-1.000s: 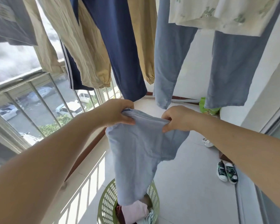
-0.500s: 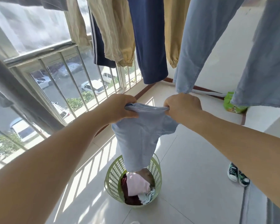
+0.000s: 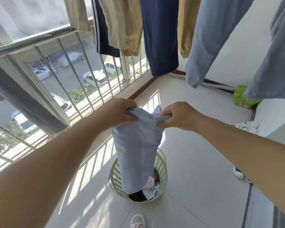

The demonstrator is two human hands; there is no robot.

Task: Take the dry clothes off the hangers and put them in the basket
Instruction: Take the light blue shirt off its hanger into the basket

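Over tiled balcony floor, two hands, left and right, pinch one blue garment above one basket.

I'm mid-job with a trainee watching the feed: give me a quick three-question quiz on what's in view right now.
1. True or false: both hands grip the top edge of the light blue garment.
2. Multiple choice: the garment's lower end is A) spread on the floor tiles, B) hanging down into the green basket, C) draped over the window bars.
3. Fill in: the basket already holds other clothes, one of them ____ in colour.

Key
1. True: the left hand and the right hand each pinch the top edge.
2. B.
3. Pink: a pink garment shows beside the blue one.
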